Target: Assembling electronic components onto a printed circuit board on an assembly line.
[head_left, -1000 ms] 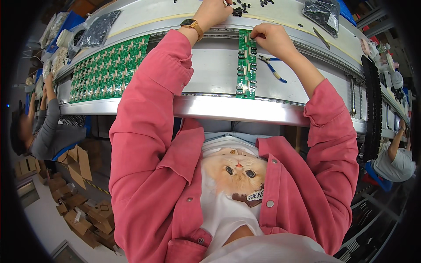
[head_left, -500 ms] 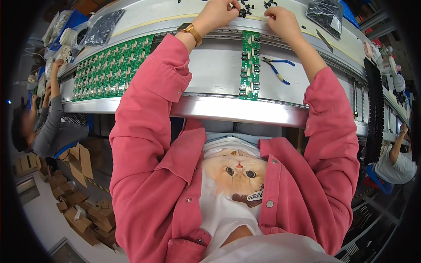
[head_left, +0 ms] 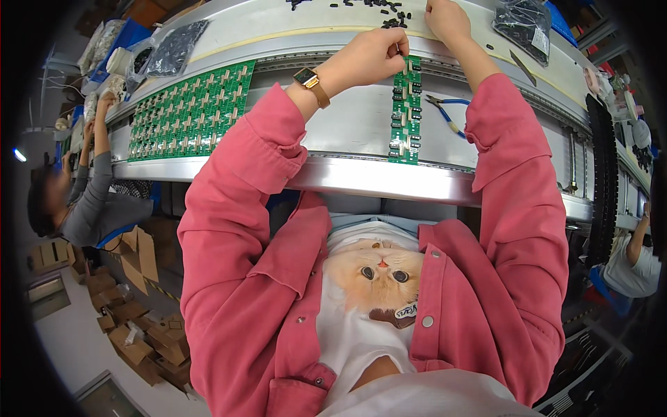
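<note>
The left hand (head_left: pixel 374 61) is held at the far end of the strip (head_left: pixel 406 132), with thumb and fingers curled inward; whether anything is pinched there cannot be told. The right hand (head_left: pixel 448 22) is stretched over the desk (head_left: pixel 299 31), near the loose parts (head_left: pixel 394 23). Its fingertips are set close to the upper edge of the view, and whether they are closed on a part cannot be told. The two hands are held apart.

Places have been exchanged: a second ago the far end of the strip was touched by the right hand while the left was kept at the parts, and half a second ago both were over the desk. By this, the strip appears to be served by the hands in turn.

The strip is laid across the track, from near the front rail (head_left: pixel 347 170) to the back one. It is narrow and green, with black components (head_left: pixel 397 117) along both long sides and paler ones between them. Its far end is partly covered by the left hand, so the fill there cannot be judged.

To its right the pliers (head_left: pixel 447 115) are partly hidden by the right sleeve (head_left: pixel 511 132). Well to its left, green boards (head_left: pixel 191 115) are set side by side. Farther out, a dark bag (head_left: pixel 521 29) is seen.
</note>
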`<state>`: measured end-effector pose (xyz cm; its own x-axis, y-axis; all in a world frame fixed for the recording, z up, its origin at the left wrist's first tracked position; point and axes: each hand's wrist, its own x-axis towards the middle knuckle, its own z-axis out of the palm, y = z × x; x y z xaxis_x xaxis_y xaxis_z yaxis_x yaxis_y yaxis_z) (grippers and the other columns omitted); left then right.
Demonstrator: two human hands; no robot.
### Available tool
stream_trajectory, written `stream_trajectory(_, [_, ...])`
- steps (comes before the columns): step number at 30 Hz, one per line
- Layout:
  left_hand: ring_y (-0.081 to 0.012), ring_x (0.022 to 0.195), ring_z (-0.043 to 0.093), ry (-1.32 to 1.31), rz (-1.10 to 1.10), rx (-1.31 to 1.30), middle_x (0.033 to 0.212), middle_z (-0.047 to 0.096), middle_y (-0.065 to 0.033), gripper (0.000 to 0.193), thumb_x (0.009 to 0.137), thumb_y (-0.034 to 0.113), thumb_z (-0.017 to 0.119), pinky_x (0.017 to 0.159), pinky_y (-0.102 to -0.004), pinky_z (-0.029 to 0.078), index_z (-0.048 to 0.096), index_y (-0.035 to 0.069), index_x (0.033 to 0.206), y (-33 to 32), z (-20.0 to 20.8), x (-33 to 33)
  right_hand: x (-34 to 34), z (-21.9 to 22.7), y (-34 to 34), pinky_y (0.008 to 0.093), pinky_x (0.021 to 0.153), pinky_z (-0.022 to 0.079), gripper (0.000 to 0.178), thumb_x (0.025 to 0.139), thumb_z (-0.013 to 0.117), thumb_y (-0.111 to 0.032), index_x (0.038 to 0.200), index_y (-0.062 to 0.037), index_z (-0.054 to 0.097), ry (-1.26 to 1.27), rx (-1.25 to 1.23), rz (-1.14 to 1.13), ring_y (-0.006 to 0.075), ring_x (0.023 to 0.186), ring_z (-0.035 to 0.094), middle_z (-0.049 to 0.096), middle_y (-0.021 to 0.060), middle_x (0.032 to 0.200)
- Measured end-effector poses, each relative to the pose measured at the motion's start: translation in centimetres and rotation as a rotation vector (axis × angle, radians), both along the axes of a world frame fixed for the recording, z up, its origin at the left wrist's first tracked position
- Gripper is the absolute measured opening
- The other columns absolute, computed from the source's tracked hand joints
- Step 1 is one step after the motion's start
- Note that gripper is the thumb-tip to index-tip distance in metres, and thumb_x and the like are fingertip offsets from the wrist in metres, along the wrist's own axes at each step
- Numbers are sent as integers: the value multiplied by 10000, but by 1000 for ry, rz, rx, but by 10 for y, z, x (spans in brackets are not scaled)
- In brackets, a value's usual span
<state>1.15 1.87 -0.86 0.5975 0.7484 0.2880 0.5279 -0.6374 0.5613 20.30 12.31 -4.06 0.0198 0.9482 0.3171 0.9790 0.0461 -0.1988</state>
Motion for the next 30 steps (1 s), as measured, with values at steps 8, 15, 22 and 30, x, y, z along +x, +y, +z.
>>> stream_trajectory(8, [-147,577,452,-42,-5,-43,681,546,-35,88,786,57,567,553,-252,410,590,48,870,3,-6,11,13,-5,1,443,698,495,160,708,564,-136,747,-18,665,129,60,39,399,738,608,641,185,773])
stream_trajectory(15, [-180,590,489,14,-24,207,753,575,-60,107,798,44,557,565,-269,428,602,56,894,8,-18,9,16,18,-32,422,671,489,184,683,614,-188,743,-16,641,419,10,285,378,724,610,646,172,769])
stream_trajectory(22, [-215,621,527,140,-33,263,817,592,-81,130,810,27,550,588,-281,444,637,65,900,1,-21,14,22,19,-84,247,627,497,220,791,592,-95,971,-109,718,551,-106,342,141,684,624,687,44,815])
stream_trajectory(30, [-192,586,529,-28,57,218,782,612,-61,90,804,47,602,559,-279,440,666,50,867,-5,-19,21,23,12,-109,224,616,488,261,748,573,-86,952,-101,735,704,-146,343,109,635,600,671,30,724])
